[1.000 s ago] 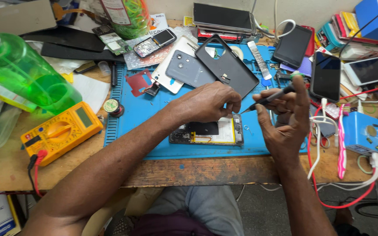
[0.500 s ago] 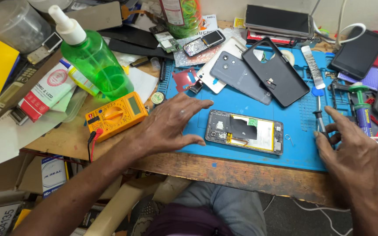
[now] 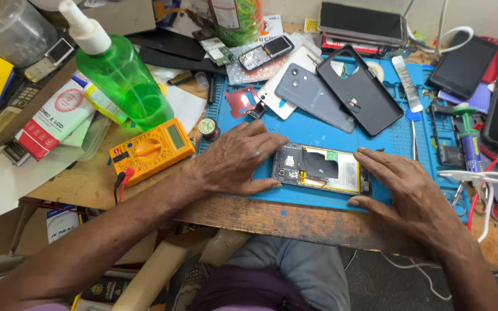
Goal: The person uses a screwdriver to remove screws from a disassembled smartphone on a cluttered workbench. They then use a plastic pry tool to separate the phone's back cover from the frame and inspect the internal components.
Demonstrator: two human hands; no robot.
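An opened phone [image 3: 321,168] with its back off lies flat on the blue work mat [image 3: 318,129], battery and circuit board showing. My left hand [image 3: 234,161] rests on the mat and grips the phone's left end between thumb and fingers. My right hand [image 3: 407,193] lies palm down at the phone's right end, fingertips touching its edge. A black phone case [image 3: 358,89] and a grey back cover [image 3: 312,98] lie on the mat beyond the phone.
An orange multimeter [image 3: 151,151] and a green plastic bottle [image 3: 119,72] stand to the left. A small solder spool [image 3: 207,128] sits by the mat's left edge. Screwdrivers [image 3: 468,138], white cables [image 3: 485,184] and dark phones [image 3: 462,66] crowd the right side. The wooden table edge [image 3: 295,222] runs below my hands.
My right hand has let go of the tool, moved left and come down at the phone's right end. My left hand shifted onto its left end. The view swung left.
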